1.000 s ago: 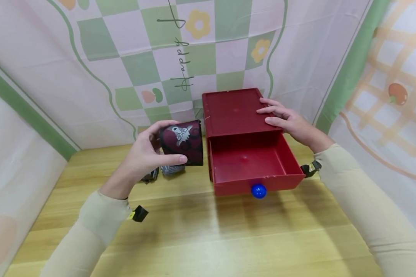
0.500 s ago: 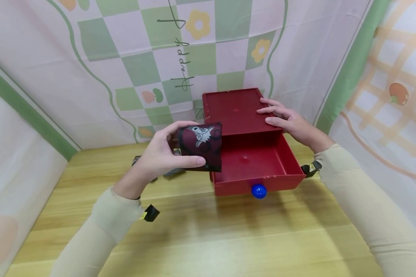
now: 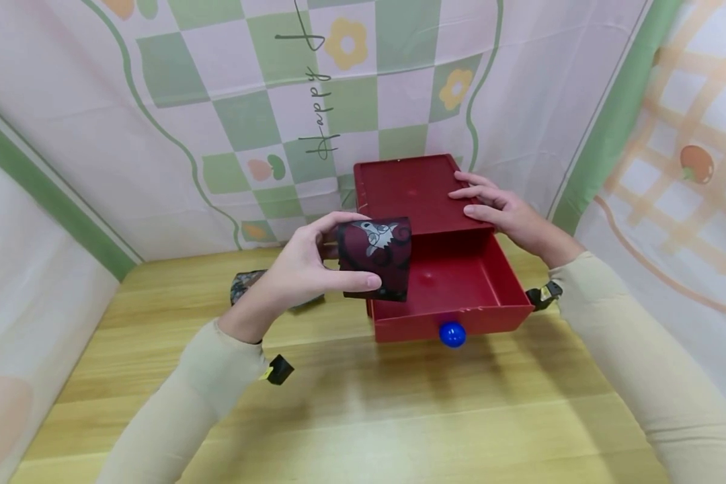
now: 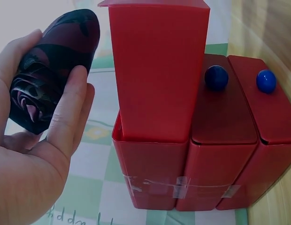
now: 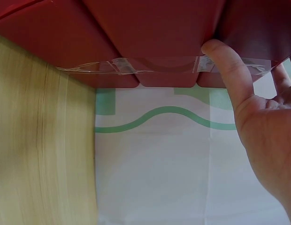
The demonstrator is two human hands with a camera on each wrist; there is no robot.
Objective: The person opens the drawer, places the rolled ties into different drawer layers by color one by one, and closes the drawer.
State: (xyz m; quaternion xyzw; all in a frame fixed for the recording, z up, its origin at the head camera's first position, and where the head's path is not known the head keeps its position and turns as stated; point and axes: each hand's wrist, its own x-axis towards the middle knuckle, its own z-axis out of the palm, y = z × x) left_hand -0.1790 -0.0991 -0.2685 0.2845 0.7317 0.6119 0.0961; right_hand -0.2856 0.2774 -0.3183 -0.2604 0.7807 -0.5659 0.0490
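Head view: rolled maroon-black cloth (image 3: 387, 259) gripped in left hand (image 3: 305, 265), thumb opposing fingers, nine o'clock of pulled-out red drawer (image 3: 405, 327). Blue ball knob (image 3: 452, 334) at its six. Right hand (image 3: 505, 210), fingers extended, rests on red cabinet (image 3: 408, 191), three o'clock edge. Patterned bundle (image 3: 242, 284) on table (image 3: 363, 417), cloth's nine o'clock.

Green-checked hanging cloth (image 3: 296, 101), pale wooden table (image 3: 363, 417)

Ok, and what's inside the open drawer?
The drawer shows just its bare red floor and walls. The roll in the left hand covers part of its left side, and the box top hides anything farther back.
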